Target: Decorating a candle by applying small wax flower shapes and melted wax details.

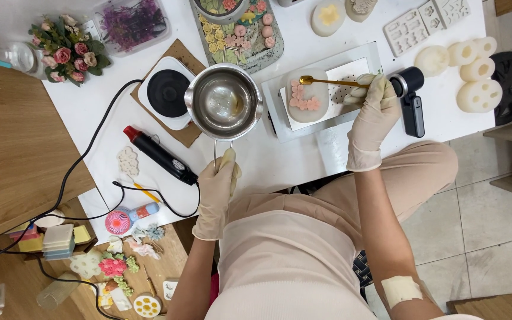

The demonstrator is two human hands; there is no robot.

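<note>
Holding the steel pot (pixel 224 101) by its handle, your left hand (pixel 217 188) is closed; your right hand (pixel 372 112) grips a gold spoon (pixel 327 81) over the mould (pixel 307 95) at 12 o'clock (pink flowers placed, rest unfilled).

Both the left hand (pixel 217 189) and the right hand (pixel 373 112) wear thin, pale cream disposable gloves, wrinkled at the cuffs. The arms are bare above them. A pale pink sleeveless top and matching trousers are worn. What seems a beige adhesive patch (pixel 401 290) sits on the right upper arm.
</note>
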